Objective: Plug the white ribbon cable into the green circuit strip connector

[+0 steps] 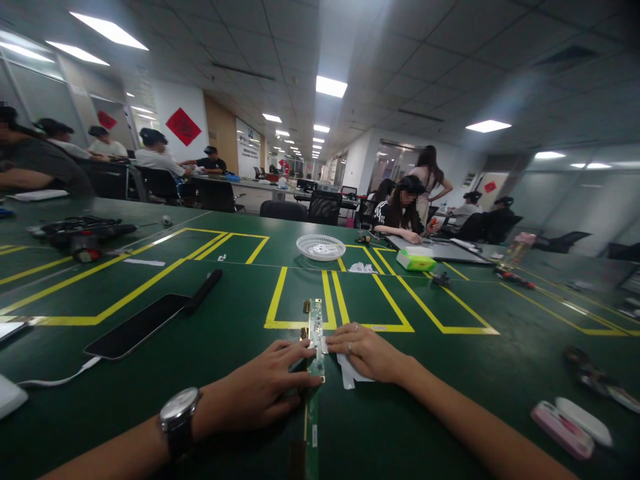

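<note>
A long, narrow green circuit board [317, 320] lies on the green table, pointing away from me. My left hand [265, 383], with a watch on its wrist, grips the board, its thumb and fingertips resting on the board's middle. From the other side, my right hand [373, 352], wearing rings, presses a white tissue [349, 373] against the board's right edge. Part of the tissue is hidden under the fingers. Another green strip [312, 427] with a white label runs toward me below my left hand; whether it belongs to the same board I cannot tell.
A white plastic basket [321, 248] stands ahead. A black phone [140, 325] with a white cable lies at left, dark tools [85, 233] beyond it. A green tissue pack [416, 259] sits right of the basket, a pink case [563, 427] at near right. People sit at tables around.
</note>
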The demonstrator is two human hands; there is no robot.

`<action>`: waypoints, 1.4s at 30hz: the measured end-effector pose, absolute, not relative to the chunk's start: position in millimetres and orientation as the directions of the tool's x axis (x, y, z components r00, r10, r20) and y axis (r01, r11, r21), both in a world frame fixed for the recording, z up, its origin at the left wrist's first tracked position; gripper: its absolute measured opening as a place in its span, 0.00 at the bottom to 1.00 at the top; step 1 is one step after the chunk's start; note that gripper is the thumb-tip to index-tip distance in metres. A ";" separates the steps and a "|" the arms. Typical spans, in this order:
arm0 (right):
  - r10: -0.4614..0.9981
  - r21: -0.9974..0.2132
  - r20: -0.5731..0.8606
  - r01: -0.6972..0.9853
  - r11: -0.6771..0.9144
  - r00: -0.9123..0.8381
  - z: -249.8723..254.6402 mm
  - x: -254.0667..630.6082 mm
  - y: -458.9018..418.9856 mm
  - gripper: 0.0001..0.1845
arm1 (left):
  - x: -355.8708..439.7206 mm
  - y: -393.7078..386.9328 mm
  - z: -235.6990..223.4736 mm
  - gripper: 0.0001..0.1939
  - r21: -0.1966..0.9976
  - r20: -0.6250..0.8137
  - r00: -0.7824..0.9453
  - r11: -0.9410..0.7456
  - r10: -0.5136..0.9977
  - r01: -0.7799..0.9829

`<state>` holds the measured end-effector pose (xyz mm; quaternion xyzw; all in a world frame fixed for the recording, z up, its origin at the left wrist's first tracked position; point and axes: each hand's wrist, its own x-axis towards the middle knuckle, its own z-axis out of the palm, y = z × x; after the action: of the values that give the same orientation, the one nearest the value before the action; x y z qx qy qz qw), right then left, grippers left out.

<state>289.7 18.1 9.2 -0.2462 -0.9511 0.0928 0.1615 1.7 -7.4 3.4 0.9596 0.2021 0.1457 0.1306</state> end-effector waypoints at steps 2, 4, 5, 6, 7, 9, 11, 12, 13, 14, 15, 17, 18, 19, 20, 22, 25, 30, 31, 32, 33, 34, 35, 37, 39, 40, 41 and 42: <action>0.506 -0.254 0.252 0.448 0.857 -0.825 9.3 289.7 17.4 0.26 | 1.4 -7.7 3.3 0.27 0.311 0.231 0.875 -0.884 0.426 0.349; 0.512 -0.252 0.251 0.455 0.854 -0.821 8.8 289.3 17.1 0.26 | 1.1 -8.2 3.4 0.28 0.312 0.234 0.871 -0.882 0.432 0.354; 0.512 -0.250 0.256 0.456 0.854 -0.820 8.4 289.0 17.1 0.25 | 0.9 -8.4 3.2 0.28 0.316 0.238 0.868 -0.880 0.435 0.355; 0.510 -0.245 0.263 0.455 0.856 -0.819 7.9 288.7 17.3 0.25 | 0.7 -8.5 2.8 0.28 0.322 0.247 0.865 -0.879 0.437 0.352; 0.506 -0.239 0.270 0.452 0.859 -0.819 7.5 288.3 17.7 0.24 | 0.5 -8.5 2.5 0.28 0.329 0.259 0.861 -0.878 0.438 0.348; 0.502 -0.219 0.281 0.455 0.863 -0.818 6.8 287.5 19.0 0.23 | 0.4 -8.5 2.2 0.28 0.338 0.277 0.854 -0.877 0.440 0.342; 0.506 -0.187 0.284 0.471 0.862 -0.814 6.6 286.5 20.4 0.21 | 1.4 -9.0 3.3 0.29 0.336 0.277 0.855 -0.878 0.439 0.342; 0.509 -0.168 0.289 0.481 0.861 -0.811 6.6 285.8 20.9 0.20 | 2.3 -9.5 4.3 0.30 0.332 0.271 0.858 -0.879 0.436 0.341; 0.513 -0.149 0.297 0.492 0.858 -0.805 6.7 285.0 21.0 0.19 | 3.4 -10.2 5.3 0.30 0.328 0.264 0.862 -0.881 0.432 0.341; 0.517 -0.133 0.307 0.502 0.855 -0.799 6.8 283.9 20.7 0.19 | 4.5 -10.8 6.2 0.31 0.324 0.262 0.863 -0.882 0.431 0.342; 0.517 -0.122 0.318 0.506 0.854 -0.795 6.8 282.5 20.1 0.20 | 5.5 -11.2 6.5 0.32 0.321 0.269 0.858 -0.880 0.438 0.349; 0.497 -0.114 0.314 0.488 0.865 -0.809 7.2 279.1 17.6 0.23 | 6.5 -11.2 5.1 0.34 0.317 0.306 0.828 -0.870 0.470 0.377; 0.481 -0.120 0.296 0.468 0.876 -0.825 7.7 277.3 16.1 0.24 | 6.4 -10.6 3.3 0.35 0.316 0.333 0.805 -0.862 0.492 0.396; 0.465 -0.131 0.271 0.446 0.885 -0.843 8.5 275.7 14.7 0.25 | 5.9 -9.7 0.9 0.36 0.313 0.358 0.780 -0.853 0.513 0.417; 0.452 -0.145 0.246 0.428 0.892 -0.857 9.6 274.5 13.6 0.25 | 5.3 -8.5 -1.9 0.36 0.309 0.380 0.758 -0.845 0.530 0.436; 0.457 -0.168 0.218 0.428 0.888 -0.863 11.7 274.7 13.4 0.25 | 4.1 -6.1 -7.2 0.34 0.297 0.413 0.722 -0.831 0.556 0.470; 0.533 -0.159 0.228 0.509 0.846 -0.815 11.3 285.5 21.1 0.23 | 3.4 -4.0 -10.9 0.31 0.281 0.467 0.670 -0.815 0.577 0.506; 0.825 -0.113 0.322 0.847 0.520 -0.464 -3.4 330.3 52.7 0.19 | 3.5 -5.7 -4.4 0.28 0.297 0.504 0.602 -0.779 0.619 0.553; 0.866 -0.107 0.326 0.895 0.433 -0.380 -6.3 339.9 58.8 0.19 | 3.3 -5.9 -3.1 0.28 0.301 0.510 0.590 -0.773 0.626 0.559; 0.896 -0.097 0.326 0.932 0.350 -0.302 -8.5 348.5 63.9 0.19 | 3.1 -6.0 -2.3 0.27 0.303 0.517 0.580 -0.769 0.629 0.563; 0.916 -0.083 0.323 0.957 0.279 -0.239 -10.1 355.6 67.8 0.19 | 2.8 -5.9 -2.0 0.27 0.303 0.525 0.574 -0.768 0.629 0.564; 0.928 -0.068 0.320 0.973 0.222 -0.190 -10.9 361.0 70.5 0.19 | 2.6 -5.6 -2.0 0.27 0.302 0.529 0.571 -0.768 0.628 0.564; 0.935 -0.053 0.319 0.983 0.178 -0.152 -11.3 364.5 72.1 0.19 | 2.4 -5.2 -2.3 0.27 0.299 0.531 0.574 -0.772 0.623 0.561; 0.943 -0.030 0.312 0.991 0.131 -0.115 -11.0 367.0 72.9 0.19 | 2.2 -4.6 -3.1 0.27 0.294 0.529 0.583 -0.778 0.616 0.555; 0.947 -0.017 0.304 0.993 0.114 -0.103 -10.0 365.7 71.8 0.19 | 2.2 -4.2 -3.4 0.27 0.296 0.517 0.591 -0.777 0.619 0.556; 0.948 -0.012 0.303 0.994 0.108 -0.099 -9.4 364.4 71.1 0.18 | 2.2 -4.2 -3.4 0.27 0.298 0.514 0.590 -0.775 0.622 0.557; 0.948 -0.009 0.303 0.995 0.103 -0.096 -8.8 363.2 70.4 0.18 | 2.2 -4.3 -3.2 0.27 0.299 0.513 0.590 -0.774 0.624 0.558; 0.949 -0.008 0.303 0.995 0.098 -0.091 -8.1 362.0 69.8 0.18 | 2.2 -4.5 -3.0 0.27 0.300 0.511 0.592 -0.774 0.624 0.558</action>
<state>362.0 69.8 -8.1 -0.6640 -0.7318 -0.0998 0.1162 2.2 -4.5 -3.0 0.8905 0.3316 0.3068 0.0540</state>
